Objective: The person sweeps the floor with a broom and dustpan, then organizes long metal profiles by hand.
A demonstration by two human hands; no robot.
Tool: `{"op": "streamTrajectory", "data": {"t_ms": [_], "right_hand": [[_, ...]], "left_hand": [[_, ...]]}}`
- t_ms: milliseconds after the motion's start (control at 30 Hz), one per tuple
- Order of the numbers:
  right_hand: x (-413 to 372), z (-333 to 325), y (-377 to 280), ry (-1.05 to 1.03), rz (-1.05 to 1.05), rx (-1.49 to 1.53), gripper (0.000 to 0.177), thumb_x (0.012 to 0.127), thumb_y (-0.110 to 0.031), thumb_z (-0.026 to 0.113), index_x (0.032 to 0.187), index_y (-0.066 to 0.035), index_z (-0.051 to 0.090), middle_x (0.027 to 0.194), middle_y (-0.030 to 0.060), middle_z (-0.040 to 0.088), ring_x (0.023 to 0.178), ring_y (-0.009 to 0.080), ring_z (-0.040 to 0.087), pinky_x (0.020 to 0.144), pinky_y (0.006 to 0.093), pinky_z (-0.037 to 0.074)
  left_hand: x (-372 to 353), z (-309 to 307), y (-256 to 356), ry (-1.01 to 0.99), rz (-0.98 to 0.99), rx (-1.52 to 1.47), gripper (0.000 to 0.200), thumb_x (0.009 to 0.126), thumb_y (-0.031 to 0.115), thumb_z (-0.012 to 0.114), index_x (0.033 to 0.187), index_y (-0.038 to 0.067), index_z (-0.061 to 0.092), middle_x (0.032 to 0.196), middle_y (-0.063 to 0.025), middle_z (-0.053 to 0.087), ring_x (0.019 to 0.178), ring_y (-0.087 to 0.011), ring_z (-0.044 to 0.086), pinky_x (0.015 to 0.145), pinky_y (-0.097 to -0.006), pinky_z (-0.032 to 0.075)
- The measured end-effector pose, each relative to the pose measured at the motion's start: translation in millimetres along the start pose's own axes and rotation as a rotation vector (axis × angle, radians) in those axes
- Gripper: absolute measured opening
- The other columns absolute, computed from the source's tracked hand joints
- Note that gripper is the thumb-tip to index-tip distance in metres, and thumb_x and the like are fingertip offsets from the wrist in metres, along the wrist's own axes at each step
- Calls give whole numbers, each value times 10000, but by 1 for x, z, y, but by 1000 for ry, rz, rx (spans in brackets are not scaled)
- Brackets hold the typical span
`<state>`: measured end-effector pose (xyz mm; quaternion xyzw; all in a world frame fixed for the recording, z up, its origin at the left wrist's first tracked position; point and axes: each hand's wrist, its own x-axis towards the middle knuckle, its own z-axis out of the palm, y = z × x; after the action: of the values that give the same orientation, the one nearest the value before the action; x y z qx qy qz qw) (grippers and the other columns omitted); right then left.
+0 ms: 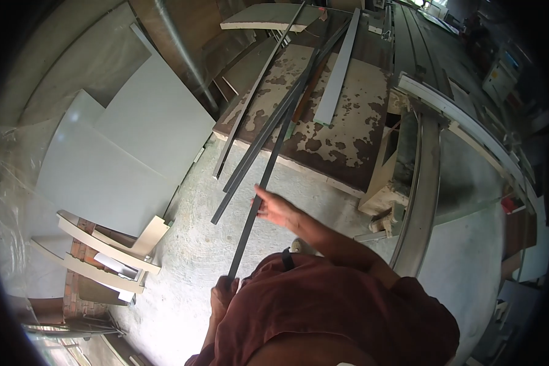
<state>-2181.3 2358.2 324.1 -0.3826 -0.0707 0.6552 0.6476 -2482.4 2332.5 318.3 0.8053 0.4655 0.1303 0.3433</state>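
Observation:
A long dark grey bar (245,235) slants from my waist up toward the worn table, where other bars lie. My left hand (222,296) is closed around its near end, close to my body. Farther along, my right hand (277,208) is loosely around the same bar, with the thumb crossing it and the fingers beside it, partly hidden. Just left of this bar, another pair of dark bars (247,168) sticks out past the table edge. A thinner bar (233,137) lies farther left, and a wide pale grey strip (338,76) is on the right.
The table (348,152) has a blotchy, peeling top. Large grey panels (134,122) lean at the left, above curved cream pieces (104,244) and bricks (76,274). A metal rail (424,189) runs along the right. Pale concrete floor (171,274) lies below.

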Motion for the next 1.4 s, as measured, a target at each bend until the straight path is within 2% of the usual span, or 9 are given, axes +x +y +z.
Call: {"op": "streamTrajectory", "data": {"t_ms": [133, 233, 400, 467, 667, 1033, 1133, 1267, 1400], "right_hand": [[-31, 14, 61, -47, 48, -50, 527, 788, -494, 540, 1119, -114, 385, 953, 27, 441, 965, 189, 433, 882, 415, 318], [-57, 28, 108, -1, 82, -106, 646, 770, -538, 532, 1182, -80, 336, 1049, 60, 389, 1029, 222, 393, 926, 451, 276], [-115, 57, 163, -67, 94, -215, 814, 778, -560, 494, 1255, 37, 213, 1205, 168, 311, 1191, 329, 286, 974, 487, 243], [-138, 69, 184, -84, 113, -239, 826, 783, -563, 480, 1242, 65, 205, 1206, 192, 305, 1193, 337, 281, 979, 460, 262], [-201, 109, 228, -118, 103, -286, 872, 776, -579, 467, 1250, 93, 178, 1255, 243, 257, 1233, 356, 221, 994, 428, 267], [-245, 173, 361, 54, 131, -199, 823, 801, -521, 483, 1262, 86, 172, 1299, 226, 236, 1233, 344, 242, 981, 420, 296], [-257, 188, 409, 13, 119, -146, 844, 798, -525, 485, 1280, 78, 144, 1300, 224, 237, 1233, 344, 243, 981, 421, 295], [-271, 208, 469, 122, 138, -106, 852, 790, -525, 501, 1280, 81, 155, 1279, 211, 267, 1219, 343, 263, 978, 432, 295], [-292, 220, 503, 108, 120, -111, 839, 786, -519, 513, 1283, 64, 170, 1261, 207, 290, 1202, 339, 290, 962, 435, 316]], "left_hand": [[-61, 4, -71, -37, -126, 37, 256, 786, 266, 599, 716, 46, 489, 553, -128, 547, 444, -219, 517, 436, -336, 396], [-113, -26, -19, 45, -162, -118, 244, 774, 248, 606, 695, 51, 486, 523, -123, 526, 434, -181, 484, 439, -334, 386], [-181, -51, -57, -33, -299, -34, 212, 775, 242, 584, 716, 54, 507, 539, -132, 533, 448, -206, 504, 454, -353, 394], [-210, -63, -78, -65, -178, 12, 236, 805, 277, 554, 772, 44, 535, 568, -158, 549, 497, -277, 557, 465, -366, 407], [-246, -86, -116, -112, -145, 6, 247, 807, 288, 551, 782, 43, 539, 573, -157, 552, 508, -273, 560, 471, -366, 409], [-316, -159, -224, -187, -90, 3, 271, 811, 312, 543, 803, 41, 548, 585, -157, 558, 530, -263, 568, 483, -367, 414], [-355, -176, -259, -217, -114, -7, 279, 812, 319, 541, 809, 41, 550, 588, -156, 560, 536, -261, 570, 486, -367, 415], [-386, -196, -296, -225, -97, -12, 288, 814, 328, 538, 817, 40, 554, 593, -156, 562, 544, -257, 572, 490, -367, 417], [-420, -212, -321, -247, -85, -17, 298, 815, 337, 535, 824, 39, 557, 597, -156, 565, 553, -254, 575, 495, -367, 418]]}}
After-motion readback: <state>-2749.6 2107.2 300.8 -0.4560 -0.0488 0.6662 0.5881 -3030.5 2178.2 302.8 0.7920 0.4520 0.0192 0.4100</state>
